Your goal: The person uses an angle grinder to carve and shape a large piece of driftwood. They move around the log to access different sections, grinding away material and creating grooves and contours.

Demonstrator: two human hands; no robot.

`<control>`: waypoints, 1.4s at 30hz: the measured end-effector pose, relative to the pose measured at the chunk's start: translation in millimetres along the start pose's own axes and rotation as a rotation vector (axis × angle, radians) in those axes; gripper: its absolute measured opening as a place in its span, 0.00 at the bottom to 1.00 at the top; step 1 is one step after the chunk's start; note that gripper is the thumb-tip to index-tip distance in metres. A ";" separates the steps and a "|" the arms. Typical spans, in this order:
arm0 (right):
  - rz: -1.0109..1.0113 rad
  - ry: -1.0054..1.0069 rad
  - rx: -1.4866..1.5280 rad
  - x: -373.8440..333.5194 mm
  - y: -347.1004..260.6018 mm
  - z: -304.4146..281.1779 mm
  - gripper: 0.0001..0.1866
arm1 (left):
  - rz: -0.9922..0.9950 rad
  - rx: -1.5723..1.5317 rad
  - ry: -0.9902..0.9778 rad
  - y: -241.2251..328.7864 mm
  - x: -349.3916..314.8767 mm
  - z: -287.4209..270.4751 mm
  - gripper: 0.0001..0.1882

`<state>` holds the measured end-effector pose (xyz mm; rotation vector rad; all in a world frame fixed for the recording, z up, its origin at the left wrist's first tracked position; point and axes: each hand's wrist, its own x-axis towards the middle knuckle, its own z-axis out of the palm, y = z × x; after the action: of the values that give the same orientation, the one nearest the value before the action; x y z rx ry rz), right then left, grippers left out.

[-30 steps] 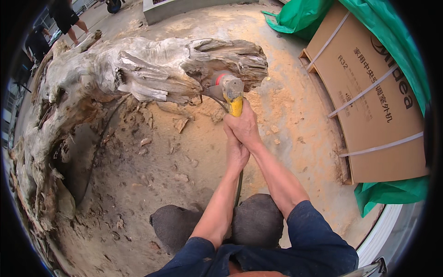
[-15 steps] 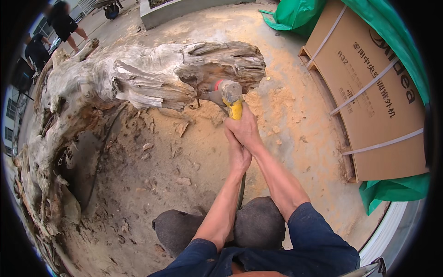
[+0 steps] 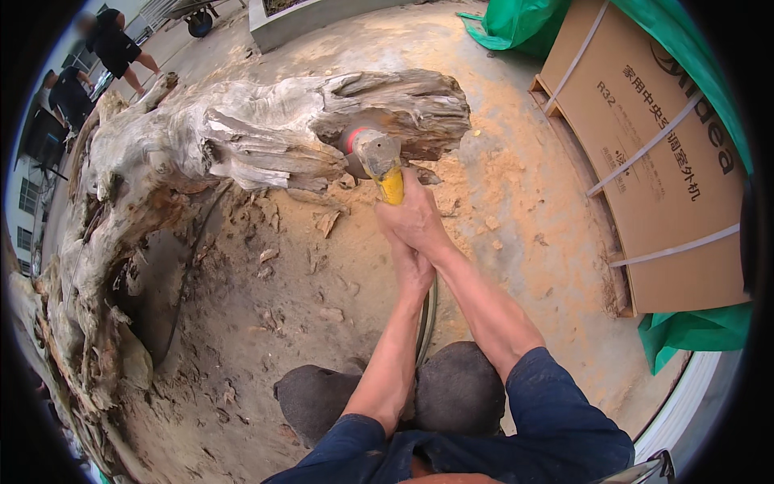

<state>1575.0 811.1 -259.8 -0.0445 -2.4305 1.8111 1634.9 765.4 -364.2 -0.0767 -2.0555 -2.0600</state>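
Note:
Both hands are closed round a yellow angle grinder [image 3: 391, 185] with a dusty grey head and a red-centred disc [image 3: 355, 140]. My right hand [image 3: 420, 213] wraps its body just behind the head. Close below, my left hand [image 3: 409, 256] grips the rear part, and its fingers are partly hidden. The disc is at a ragged hollow on the underside of a weathered, pale driftwood-like log [image 3: 266, 121], near its right end; how deep it touches cannot be made out. A cable or hose [image 3: 430, 310] runs down from the grinder between my knees.
The log bends down the left side into a gnarled trunk [image 3: 81, 298]. Sawdust [image 3: 492, 194] and bark chips [image 3: 326, 222] cover the ground. At right, a strapped cardboard box [image 3: 645, 185] stands on a wooden pallet under green sheeting [image 3: 689, 335]. Two people [image 3: 117, 44] are at the far left.
The grinder has shifted left along the log's hollow and turned, its head tipping left. Both hands moved slightly left with it. More of the cable shows below my hands.

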 end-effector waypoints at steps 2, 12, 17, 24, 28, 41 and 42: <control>-0.028 -0.021 -0.050 -2.0 8.5 3.9 0.21 | -0.013 -0.030 0.004 1.2 -3.9 2.3 0.44; 0.148 -0.060 -0.146 -32.3 50.1 -11.7 0.22 | -0.188 -0.052 -0.068 -23.8 -57.1 15.0 0.41; 0.163 -0.070 -0.122 -28.4 39.4 -6.8 0.23 | -0.134 -0.067 -0.072 -35.5 -52.4 10.9 0.41; 0.212 0.004 -0.055 -33.1 58.6 -17.0 0.22 | -0.126 -0.076 -0.082 -28.7 -51.9 21.8 0.44; 0.143 -0.050 0.003 -17.3 39.1 -12.7 0.26 | -0.142 -0.200 0.016 -2.2 -34.4 15.5 0.44; 0.075 -0.043 -0.243 -34.3 54.9 -4.0 0.21 | -0.206 -0.036 -0.132 -63.6 -63.3 5.9 0.39; 0.058 -0.057 -0.263 -32.3 51.9 0.3 0.21 | -0.232 -0.062 -0.101 -72.1 -63.4 2.4 0.38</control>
<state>1604.8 822.9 -311.8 -0.0870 -2.7184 1.5210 1681.9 775.0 -447.4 0.0510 -2.1496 -2.3000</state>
